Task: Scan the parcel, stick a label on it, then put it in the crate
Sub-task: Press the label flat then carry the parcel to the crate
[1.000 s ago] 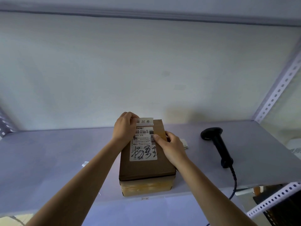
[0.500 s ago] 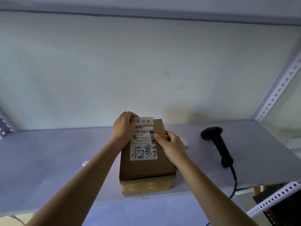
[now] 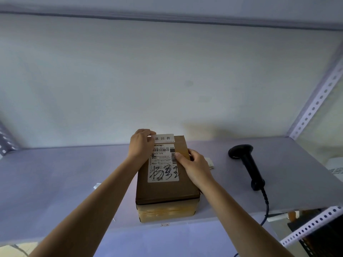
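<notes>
Parcel (image 3: 167,184) sits near the shelf's (image 3: 55,182) front edge; our left hand (image 3: 141,143) pinches the label (image 3: 163,138), right hand (image 3: 194,165) braces the box. Uneven pressing could wrinkle it.

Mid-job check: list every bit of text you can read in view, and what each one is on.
"退回件": small white label at the far edge of the parcel, held by the left hand.
"P021-00 044": top of the shipping label.
"P021": its left side.
Large black handwriting: not legible.
Fine print and barcodes: too small.
Scanner: no readable text.
</notes>
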The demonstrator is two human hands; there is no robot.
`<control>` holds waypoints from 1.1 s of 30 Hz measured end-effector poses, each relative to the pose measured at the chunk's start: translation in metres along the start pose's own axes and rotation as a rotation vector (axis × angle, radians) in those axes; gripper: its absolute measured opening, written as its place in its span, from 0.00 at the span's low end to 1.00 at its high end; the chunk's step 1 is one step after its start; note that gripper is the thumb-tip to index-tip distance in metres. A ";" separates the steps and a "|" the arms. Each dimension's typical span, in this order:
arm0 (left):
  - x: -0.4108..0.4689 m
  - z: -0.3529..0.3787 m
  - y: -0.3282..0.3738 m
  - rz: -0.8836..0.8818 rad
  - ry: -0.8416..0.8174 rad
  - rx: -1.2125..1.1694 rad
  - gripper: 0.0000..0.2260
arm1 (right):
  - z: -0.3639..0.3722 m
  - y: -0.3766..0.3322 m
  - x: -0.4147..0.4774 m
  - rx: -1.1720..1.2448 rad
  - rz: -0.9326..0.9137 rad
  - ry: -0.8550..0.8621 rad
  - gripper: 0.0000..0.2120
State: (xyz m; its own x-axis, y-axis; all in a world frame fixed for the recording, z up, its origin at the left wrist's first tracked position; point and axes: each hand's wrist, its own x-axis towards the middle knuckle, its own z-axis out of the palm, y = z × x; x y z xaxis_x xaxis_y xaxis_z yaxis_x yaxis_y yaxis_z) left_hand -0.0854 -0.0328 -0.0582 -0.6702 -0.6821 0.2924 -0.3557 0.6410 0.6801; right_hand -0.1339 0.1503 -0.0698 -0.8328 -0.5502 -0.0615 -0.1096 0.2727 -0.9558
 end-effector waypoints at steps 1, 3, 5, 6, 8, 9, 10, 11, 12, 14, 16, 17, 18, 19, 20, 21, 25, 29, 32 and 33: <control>0.000 0.000 0.000 -0.009 -0.010 0.004 0.14 | 0.000 0.000 0.000 0.000 0.001 -0.002 0.22; 0.000 -0.001 0.001 -0.047 -0.035 0.007 0.18 | 0.000 -0.001 0.000 0.003 0.006 -0.008 0.23; -0.001 -0.005 0.003 -0.128 -0.063 -0.009 0.22 | 0.000 -0.001 -0.001 0.008 0.007 -0.016 0.22; -0.004 -0.006 0.003 -0.174 -0.076 -0.021 0.24 | 0.000 -0.001 -0.001 0.010 0.004 -0.015 0.21; -0.014 -0.010 0.002 -0.275 -0.113 -0.053 0.26 | 0.000 -0.001 -0.002 0.004 -0.003 -0.001 0.19; -0.020 -0.012 0.001 -0.334 -0.137 -0.105 0.25 | 0.001 0.000 -0.002 0.000 -0.008 0.010 0.18; -0.026 -0.015 0.001 -0.393 -0.163 -0.196 0.23 | 0.001 0.000 -0.002 -0.002 -0.014 0.020 0.17; -0.032 -0.018 0.000 -0.444 -0.194 -0.308 0.21 | 0.002 0.000 -0.002 0.000 -0.019 0.028 0.17; -0.039 -0.020 -0.001 -0.481 -0.237 -0.406 0.19 | 0.002 0.000 -0.001 0.000 -0.019 0.033 0.17; -0.053 -0.026 -0.002 -0.533 -0.343 -0.536 0.16 | 0.003 0.001 0.000 -0.001 -0.010 0.039 0.17; -0.069 -0.030 -0.004 -0.576 -0.436 -0.645 0.17 | 0.003 0.002 0.001 0.004 -0.001 0.050 0.17; -0.077 -0.031 -0.006 -0.585 -0.464 -0.699 0.17 | 0.004 0.002 0.000 0.004 0.001 0.056 0.16; -0.083 -0.031 -0.007 -0.586 -0.479 -0.751 0.18 | 0.004 0.002 0.000 -0.001 -0.001 0.058 0.16; -0.088 -0.032 -0.007 -0.582 -0.483 -0.798 0.18 | 0.004 0.000 -0.002 -0.011 -0.008 0.058 0.15; -0.091 -0.033 -0.006 -0.572 -0.482 -0.835 0.19 | 0.004 -0.001 -0.004 -0.022 -0.020 0.059 0.13; -0.094 -0.035 -0.003 -0.558 -0.477 -0.861 0.19 | 0.003 -0.002 -0.006 -0.030 -0.037 0.066 0.12; -0.099 -0.043 0.008 -0.487 -0.460 -0.927 0.18 | 0.001 -0.006 -0.020 -0.024 -0.112 0.144 0.08; -0.103 -0.046 0.021 -0.411 -0.468 -0.935 0.18 | -0.009 -0.011 -0.035 0.008 -0.161 0.223 0.06; -0.105 -0.040 0.038 -0.357 -0.500 -0.957 0.17 | -0.027 -0.013 -0.045 0.027 -0.166 0.298 0.07; -0.106 -0.037 0.045 -0.341 -0.517 -0.964 0.16 | -0.035 -0.012 -0.050 0.037 -0.170 0.320 0.07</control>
State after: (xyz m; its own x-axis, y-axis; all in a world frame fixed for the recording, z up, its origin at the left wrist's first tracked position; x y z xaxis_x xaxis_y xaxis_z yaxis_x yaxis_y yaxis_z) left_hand -0.0061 0.0555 -0.0342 -0.9016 -0.3996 -0.1655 -0.0724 -0.2377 0.9686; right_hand -0.1103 0.2021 -0.0452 -0.9326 -0.3089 0.1869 -0.2465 0.1664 -0.9548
